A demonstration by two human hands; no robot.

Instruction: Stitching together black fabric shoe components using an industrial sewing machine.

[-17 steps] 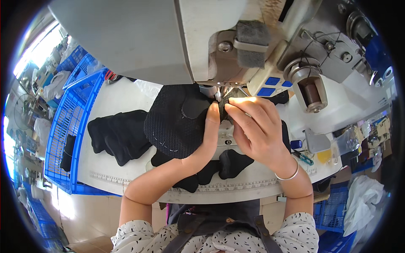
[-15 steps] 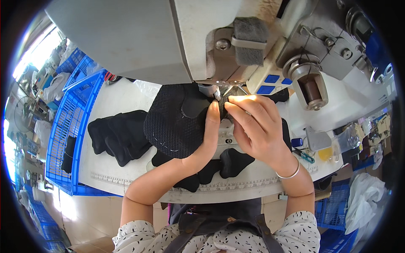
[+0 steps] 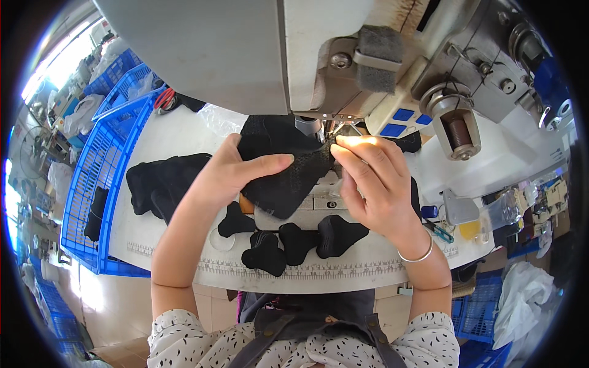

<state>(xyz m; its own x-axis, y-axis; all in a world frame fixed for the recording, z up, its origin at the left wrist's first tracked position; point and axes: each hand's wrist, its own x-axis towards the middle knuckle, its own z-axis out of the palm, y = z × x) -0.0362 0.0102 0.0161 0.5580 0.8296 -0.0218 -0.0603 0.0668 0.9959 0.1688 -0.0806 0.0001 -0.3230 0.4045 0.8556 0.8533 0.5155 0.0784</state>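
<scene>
A black mesh fabric piece (image 3: 279, 187) lies partly folded under the sewing machine's presser foot (image 3: 320, 132). My left hand (image 3: 236, 168) holds its left side, thumb stretched across the top and the other fingers mostly hidden behind the cloth. At the right edge of the fabric, beside the needle area, my right hand (image 3: 377, 178) pinches the cloth between thumb and fingertips. Its wrist wears a bangle (image 3: 419, 250). Several small black padded pieces (image 3: 299, 242) rest on the table in front of the machine.
Stacked black fabric (image 3: 162, 184) lies left of my left forearm, by a blue plastic crate (image 3: 104, 214). Red-handled scissors (image 3: 165, 100) lie at the back left. A thread bobbin (image 3: 457, 135) hangs on the machine. Teal-handled snips (image 3: 438, 232) and a ruler strip (image 3: 350, 268) are on the table.
My left hand has moved left, away from the needle, with its thumb now across the cloth. The fabric has turned and folded, uncovering more small pieces. My right hand stays near the presser foot.
</scene>
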